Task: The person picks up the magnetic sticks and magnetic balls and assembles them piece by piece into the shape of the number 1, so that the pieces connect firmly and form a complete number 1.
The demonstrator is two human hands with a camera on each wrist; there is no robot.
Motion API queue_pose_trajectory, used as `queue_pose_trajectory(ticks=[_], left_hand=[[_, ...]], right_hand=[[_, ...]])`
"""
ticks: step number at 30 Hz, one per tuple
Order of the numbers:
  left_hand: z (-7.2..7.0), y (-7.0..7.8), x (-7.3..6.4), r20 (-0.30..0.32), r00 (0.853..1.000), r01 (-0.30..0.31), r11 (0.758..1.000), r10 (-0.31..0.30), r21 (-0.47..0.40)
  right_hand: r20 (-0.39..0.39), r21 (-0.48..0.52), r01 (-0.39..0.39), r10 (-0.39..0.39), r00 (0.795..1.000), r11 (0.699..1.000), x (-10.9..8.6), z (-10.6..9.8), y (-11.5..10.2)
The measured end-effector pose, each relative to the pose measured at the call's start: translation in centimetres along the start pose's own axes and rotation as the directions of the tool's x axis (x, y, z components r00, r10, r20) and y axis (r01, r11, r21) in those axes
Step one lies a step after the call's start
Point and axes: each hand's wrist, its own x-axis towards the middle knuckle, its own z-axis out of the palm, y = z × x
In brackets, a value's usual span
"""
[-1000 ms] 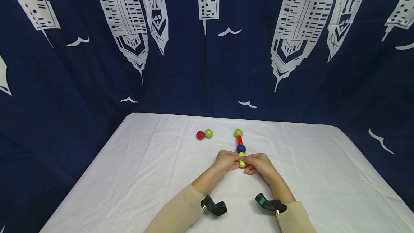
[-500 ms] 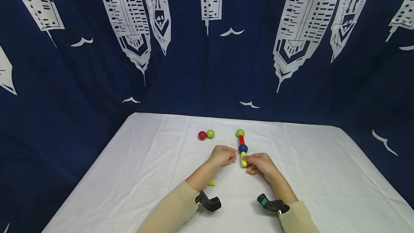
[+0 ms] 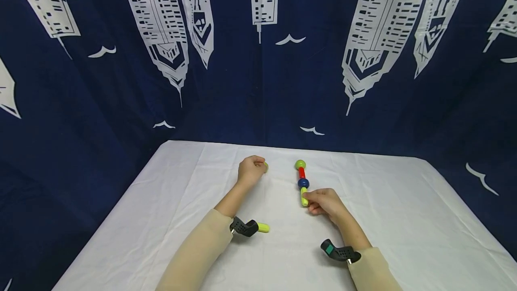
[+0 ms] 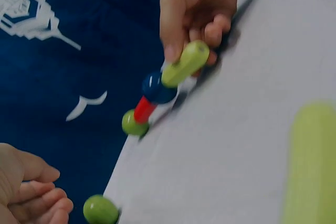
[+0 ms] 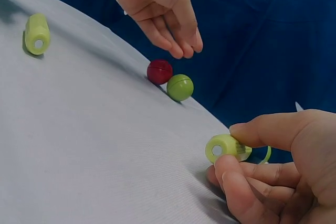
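My right hand (image 3: 326,203) pinches a yellow-green rod (image 3: 304,198) between thumb and fingers. That rod is joined in a line to a blue ball (image 3: 303,183), a red rod (image 3: 301,173) and a green ball (image 3: 300,164) at the far end. My left hand (image 3: 251,172) hovers over two loose balls with nothing between its relaxed fingers. In the right wrist view the red ball (image 5: 159,72) and second green ball (image 5: 180,87) lie side by side below those fingers, apart from them. The head view hides the red ball behind the left hand.
Another yellow-green rod (image 3: 263,227) lies on the white tablecloth (image 3: 194,192) beside the left wrist camera (image 3: 244,227). A pale disc shows in its end in the right wrist view. A dark blue patterned curtain (image 3: 234,102) hangs behind the table.
My left hand has left the joined piece and moved away to the left, to the loose balls. This uncovered the rod on the cloth. The right hand keeps its pinch, almost in place.
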Motion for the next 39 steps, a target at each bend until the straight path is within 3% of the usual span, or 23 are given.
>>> queue_pose_trajectory(ticks=[4,8,10,15,19,39], left_hand=[[-0.7,-0.9,1.3,-0.021,0.996,-0.081,0.99,0.084,0.117],[-1.1,-1.8,2.1,-0.016,0.991,-0.123,0.951,0.133,0.284],[-1.1,-2.1,2.4,0.015,0.991,-0.133,0.937,0.136,0.323],[-1.0,-2.8,3.1,0.121,0.985,-0.158,0.941,0.126,0.3],[-0.8,-3.1,3.5,0.17,0.977,-0.175,0.939,0.128,0.295],[1.0,-3.4,4.2,0.239,0.968,-0.164,0.917,0.079,0.363]], right_hand=[[0.002,-0.005,0.007,-0.007,1.0,1.0,0.3,0.0,0.0],[-0.006,-0.009,0.003,-0.003,1.0,1.0,0.6,0.0,0.0],[-0.011,-0.006,0.001,-0.001,1.0,1.0,0.7,0.0,0.0],[-0.012,-0.003,0.004,-0.004,1.0,1.0,1.0,0.1,0.1],[-0.014,-0.004,0.011,-0.011,1.0,1.0,1.1,0.2,0.3],[-0.022,-0.014,0.039,-0.039,0.999,0.999,0.8,0.4,0.3]])
